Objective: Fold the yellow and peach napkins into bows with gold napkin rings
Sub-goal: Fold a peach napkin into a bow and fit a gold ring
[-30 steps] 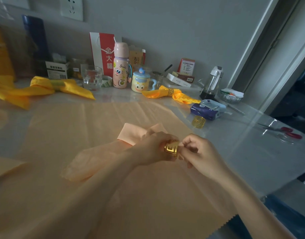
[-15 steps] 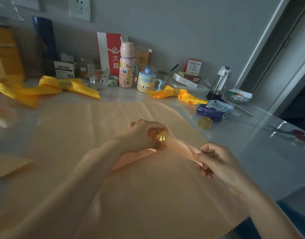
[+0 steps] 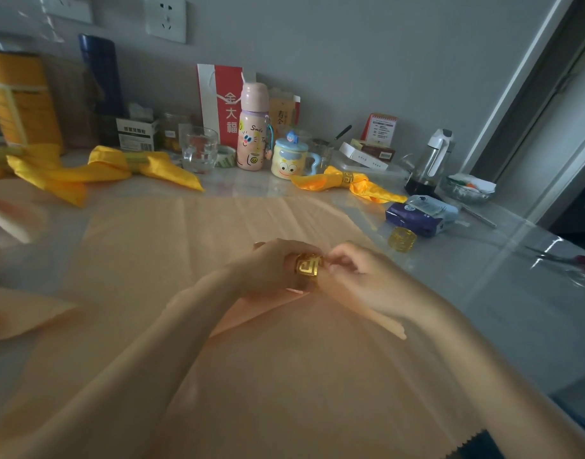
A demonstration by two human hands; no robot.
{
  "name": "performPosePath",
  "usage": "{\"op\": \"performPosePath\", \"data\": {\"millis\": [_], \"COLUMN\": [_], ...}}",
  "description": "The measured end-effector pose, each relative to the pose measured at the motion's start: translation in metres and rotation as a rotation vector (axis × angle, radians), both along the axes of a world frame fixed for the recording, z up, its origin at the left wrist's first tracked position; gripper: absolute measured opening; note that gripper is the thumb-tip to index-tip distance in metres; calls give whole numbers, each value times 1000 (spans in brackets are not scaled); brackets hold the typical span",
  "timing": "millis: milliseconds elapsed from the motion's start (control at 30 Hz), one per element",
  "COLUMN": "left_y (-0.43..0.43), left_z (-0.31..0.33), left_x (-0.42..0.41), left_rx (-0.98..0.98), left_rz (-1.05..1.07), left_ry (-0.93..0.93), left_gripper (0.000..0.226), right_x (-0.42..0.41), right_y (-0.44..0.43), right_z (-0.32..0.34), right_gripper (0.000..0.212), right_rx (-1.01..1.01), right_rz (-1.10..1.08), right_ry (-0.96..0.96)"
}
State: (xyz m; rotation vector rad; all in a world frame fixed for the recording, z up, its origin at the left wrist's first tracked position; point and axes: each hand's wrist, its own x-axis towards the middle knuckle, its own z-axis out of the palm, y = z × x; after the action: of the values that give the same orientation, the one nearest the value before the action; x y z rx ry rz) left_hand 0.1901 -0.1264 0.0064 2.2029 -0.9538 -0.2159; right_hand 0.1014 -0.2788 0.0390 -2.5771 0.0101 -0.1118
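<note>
A gold napkin ring (image 3: 308,266) with a cut-out key pattern sits at the middle of the table, and my left hand (image 3: 274,268) grips it. A folded peach napkin (image 3: 382,321) runs through the ring and trails down to the right. My right hand (image 3: 357,276) pinches the napkin right at the ring's mouth. A large flat peach cloth (image 3: 185,246) lies under both hands. A finished yellow bow (image 3: 347,183) with a gold ring lies at the back right. Another yellow bow (image 3: 135,167) lies at the back left. A spare gold ring (image 3: 402,239) stands on the table to the right.
Along the wall stand a glass (image 3: 199,150), a pink bottle (image 3: 253,127), a cartoon mug (image 3: 289,159), a red bag (image 3: 218,101) and boxes. A purple tissue pack (image 3: 420,215) lies right of the cloth. Red-handled scissors (image 3: 579,261) lie at the far right edge.
My right hand, which had drawn the napkin's end out to the right, has come back to the ring. My left hand still holds the ring in the same place.
</note>
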Motion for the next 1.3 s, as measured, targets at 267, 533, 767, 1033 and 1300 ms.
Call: {"op": "performPosePath", "data": {"millis": [267,533,767,1033,1300], "left_y": [6,7,6,1,-4], "left_z": [-2,-2,-10,-17,-21], "left_x": [10,8,13,9,3], "left_rx": [80,72,48,37,64], "left_rz": [-14,17,87,136,230], "left_ry": [65,53,38,-180,-319], "left_gripper": [74,52,52,28,26], "right_x": [18,31,32,27,30], "right_y": [-9,-17,-17,-14,-10], "right_z": [-17,-18,-21,-27,-34], "right_gripper": [18,22,28,22,34], "right_rx": [155,561,645,509,267], "right_rz": [90,-35,-38,-78,-110], "right_ry": [54,168,208,170,37]}}
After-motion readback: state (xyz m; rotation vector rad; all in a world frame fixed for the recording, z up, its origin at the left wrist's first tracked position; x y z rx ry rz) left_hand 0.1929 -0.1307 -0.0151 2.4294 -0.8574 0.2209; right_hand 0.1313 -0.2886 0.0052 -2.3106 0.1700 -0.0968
